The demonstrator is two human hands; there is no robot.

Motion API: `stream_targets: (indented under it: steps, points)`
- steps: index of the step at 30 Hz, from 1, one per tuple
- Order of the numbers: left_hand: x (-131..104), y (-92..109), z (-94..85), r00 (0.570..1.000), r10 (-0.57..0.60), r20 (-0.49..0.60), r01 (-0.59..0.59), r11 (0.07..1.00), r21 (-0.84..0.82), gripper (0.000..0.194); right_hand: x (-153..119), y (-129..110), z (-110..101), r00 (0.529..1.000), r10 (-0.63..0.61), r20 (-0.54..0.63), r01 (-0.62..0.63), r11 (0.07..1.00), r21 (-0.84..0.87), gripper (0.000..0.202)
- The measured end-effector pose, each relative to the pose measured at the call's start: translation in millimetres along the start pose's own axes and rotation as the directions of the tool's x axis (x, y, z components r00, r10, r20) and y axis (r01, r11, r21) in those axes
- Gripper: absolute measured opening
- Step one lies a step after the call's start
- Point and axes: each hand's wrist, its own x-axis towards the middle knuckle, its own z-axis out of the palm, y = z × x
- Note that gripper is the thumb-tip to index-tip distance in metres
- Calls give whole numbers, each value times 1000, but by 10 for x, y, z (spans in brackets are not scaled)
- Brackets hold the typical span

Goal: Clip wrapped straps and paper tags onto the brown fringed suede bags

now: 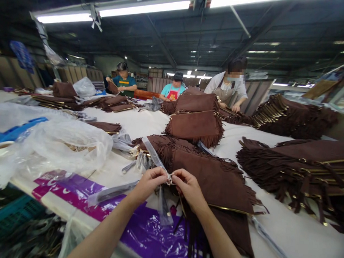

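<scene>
My left hand (152, 181) and my right hand (186, 184) meet at the centre, fingertips pinched around a small metal clasp (169, 179). A strap in clear plastic wrap (154, 153) runs up and left from my left fingers, and another wrapped piece (164, 208) hangs below them. Beside and under my right hand lies a brown fringed bag (212, 180) with a gold zip edge. Purple plastic sheeting (145, 226) spreads beneath my forearms. The clasp's details are too small to tell.
Stacked brown bags (195, 124) stand ahead, with more fringed bags (310, 161) at the right. Clear plastic bags (71, 143) lie left on the white table (278, 228). A teal crate (12, 217) sits below the left edge. Several people work across the table.
</scene>
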Motion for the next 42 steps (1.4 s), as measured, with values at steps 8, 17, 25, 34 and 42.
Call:
stream_targets:
  steps: [8,17,25,34,42]
  points:
    - [67,3,11,980,-201,13,174,814,-555,21,-100,-87,-194,974,63,218,-152,893,423,38]
    - [20,-99,-59,965,-257,-46,172,758,-629,22,-172,-77,-82,792,-397,464,546,799,-250,59]
    - [-23,-97,-70,972,-233,27,194,733,-653,31,-116,61,38,813,-474,339,580,710,-400,26]
    - [-31,-126,-128,971,-238,-31,147,691,-708,22,-95,83,4,939,-323,116,341,838,-426,28]
    - [-90,-8,1,996,87,26,-78,968,-237,15,-65,126,87,913,-327,244,397,578,-713,25]
